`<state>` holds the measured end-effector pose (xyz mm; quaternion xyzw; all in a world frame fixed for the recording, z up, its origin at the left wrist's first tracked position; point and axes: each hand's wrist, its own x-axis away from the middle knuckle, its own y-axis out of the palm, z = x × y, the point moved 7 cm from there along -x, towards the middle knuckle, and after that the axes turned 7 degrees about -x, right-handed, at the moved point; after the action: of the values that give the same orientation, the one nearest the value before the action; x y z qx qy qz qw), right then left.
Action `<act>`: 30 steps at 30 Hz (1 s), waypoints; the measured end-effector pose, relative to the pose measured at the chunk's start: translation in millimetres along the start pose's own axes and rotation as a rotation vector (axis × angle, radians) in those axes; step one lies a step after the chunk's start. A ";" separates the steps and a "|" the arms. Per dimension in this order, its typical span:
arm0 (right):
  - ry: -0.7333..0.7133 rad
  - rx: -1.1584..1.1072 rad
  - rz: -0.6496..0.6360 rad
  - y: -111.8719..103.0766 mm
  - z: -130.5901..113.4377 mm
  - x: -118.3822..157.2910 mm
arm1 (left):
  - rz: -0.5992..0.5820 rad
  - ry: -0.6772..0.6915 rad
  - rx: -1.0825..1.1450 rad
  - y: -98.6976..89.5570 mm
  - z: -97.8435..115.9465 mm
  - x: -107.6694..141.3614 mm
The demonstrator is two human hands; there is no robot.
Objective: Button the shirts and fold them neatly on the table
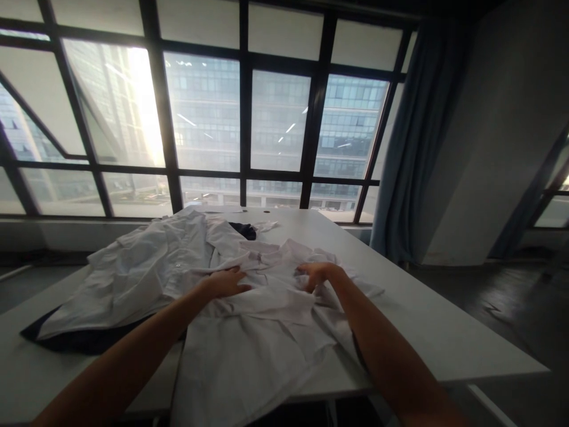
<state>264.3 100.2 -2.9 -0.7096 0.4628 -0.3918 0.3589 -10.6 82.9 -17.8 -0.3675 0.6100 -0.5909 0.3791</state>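
Observation:
A white shirt (262,350) lies rumpled on the white table, its lower part hanging over the near edge. On its left side rests my left hand (228,281), open, thumb and fingers apart against the cloth. My right hand (316,275) touches the shirt's upper right part, fingers bent but spread from the thumb. The fabric between the hands is creased. Immediately left lies a heap of white garments (146,261), with a dark cloth (75,339) showing from under it.
The white table (427,332) reaches back toward large black-framed windows (280,118). A small dark item (243,230) lies behind the shirt beside a crumpled pale piece (265,226). A blue curtain (395,196) hangs at the right, next to a pillar (466,178).

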 end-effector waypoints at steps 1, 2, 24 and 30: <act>-0.012 0.016 0.012 -1.4 -4.9 0.3 | 0.012 -0.027 -0.011 -4.7 1.6 -0.9; -0.052 0.028 0.046 -2.4 -14.6 -0.4 | 0.024 -0.049 -0.027 -9.7 5.1 -2.5; -0.353 -0.314 0.469 40.7 -93.3 -20.2 | 0.334 -0.129 0.249 -18.0 33.9 -11.6; -0.339 -0.316 0.474 39.6 -93.2 -20.9 | 0.398 -0.114 0.287 -20.5 35.9 -11.3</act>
<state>161.1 93.7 -1.4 -0.6842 0.6038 -0.0972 0.3973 26.5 76.5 2.5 -0.2154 0.5576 -0.5635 0.5702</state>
